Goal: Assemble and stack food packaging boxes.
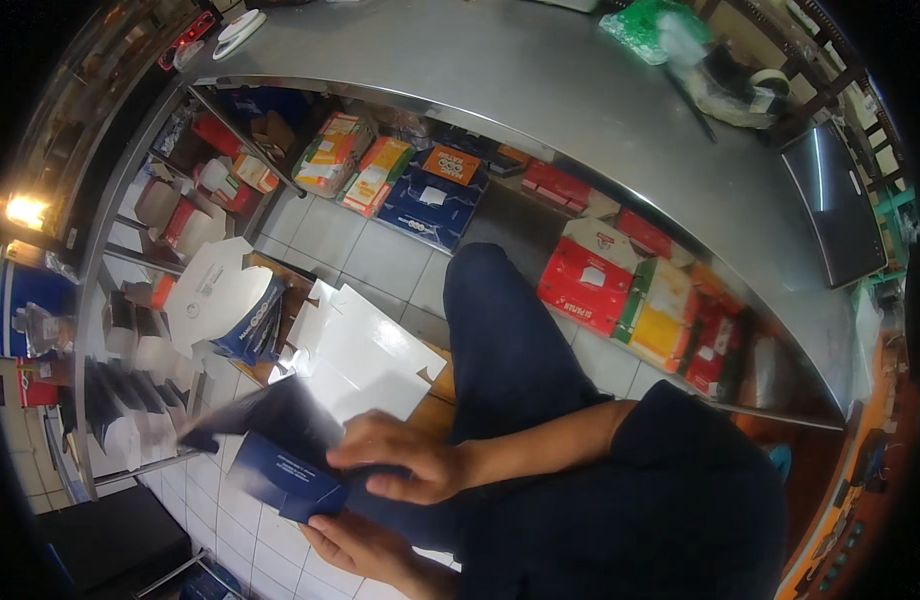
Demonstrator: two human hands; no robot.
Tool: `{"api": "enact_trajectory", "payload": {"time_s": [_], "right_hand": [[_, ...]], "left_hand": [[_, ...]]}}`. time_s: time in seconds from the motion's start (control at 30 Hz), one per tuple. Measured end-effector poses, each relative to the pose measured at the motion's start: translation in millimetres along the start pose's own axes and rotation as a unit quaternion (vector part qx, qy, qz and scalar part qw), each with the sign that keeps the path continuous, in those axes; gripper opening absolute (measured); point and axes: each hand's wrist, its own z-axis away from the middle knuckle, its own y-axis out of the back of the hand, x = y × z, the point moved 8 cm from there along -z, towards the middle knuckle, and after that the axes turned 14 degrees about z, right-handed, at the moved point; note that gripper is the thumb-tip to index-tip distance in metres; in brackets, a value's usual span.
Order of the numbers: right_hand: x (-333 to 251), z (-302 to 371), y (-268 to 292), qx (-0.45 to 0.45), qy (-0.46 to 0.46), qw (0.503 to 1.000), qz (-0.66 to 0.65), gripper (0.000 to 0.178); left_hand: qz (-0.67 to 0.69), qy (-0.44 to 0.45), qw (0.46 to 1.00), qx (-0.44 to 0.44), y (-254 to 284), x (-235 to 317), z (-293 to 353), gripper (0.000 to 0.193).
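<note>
A dark blue cardboard box (288, 478), partly folded with small pale print, is held low on the left over my lap. My left hand (355, 550) grips its near lower corner, the thumb pressed along the edge. Over the box's inner side is my right hand (405, 460), fingers stretched and thumb apart, slightly blurred; whether the fingertips touch the cardboard I cannot tell. The raised dark panel (270, 410) on the far side is smeared by motion. Just beyond lies a flat white cardboard sheet (355, 345), printed side down, on a wooden surface.
Open white-and-blue boxes (225, 295) are stacked left of the sheet. Folded white-and-dark cartons (135, 410) fill the rack. Under the steel table (500, 75) lie blue flat packs (430, 205) and red cartons (585, 280). A dark-screened device (835, 205) rests on top at right.
</note>
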Motion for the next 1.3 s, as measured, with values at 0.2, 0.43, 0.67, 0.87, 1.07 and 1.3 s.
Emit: {"api": "enact_trajectory", "payload": {"time_s": [0.2,0.43,0.67,0.87,1.07,1.3], "right_hand": [[32,-9,4,0.020,-0.106,0.993,-0.047,0.057],[44,-30,17,-0.001,-0.106,0.993,-0.059,0.036],[70,-28,0,-0.114,-0.230,0.965,-0.048,0.035],[67,-30,15,0.034,-0.278,0.942,-0.183,0.026],[41,-28,-2,-0.205,-0.261,0.941,0.060,0.032],[42,-24,-2,-0.334,-0.168,0.924,0.082,0.071]], "left_hand": [[-0.066,-0.002,0.994,-0.089,20,6,0,0.047],[-0.184,-0.071,0.976,-0.096,29,14,-7,0.055],[-0.150,-0.087,0.979,-0.108,22,14,-9,0.055],[-0.252,-0.034,0.967,-0.024,18,12,-25,0.034],[-0.269,-0.139,0.948,-0.096,-5,16,-17,0.033],[-0.277,-0.073,0.946,-0.150,-32,10,-28,0.023]]}}
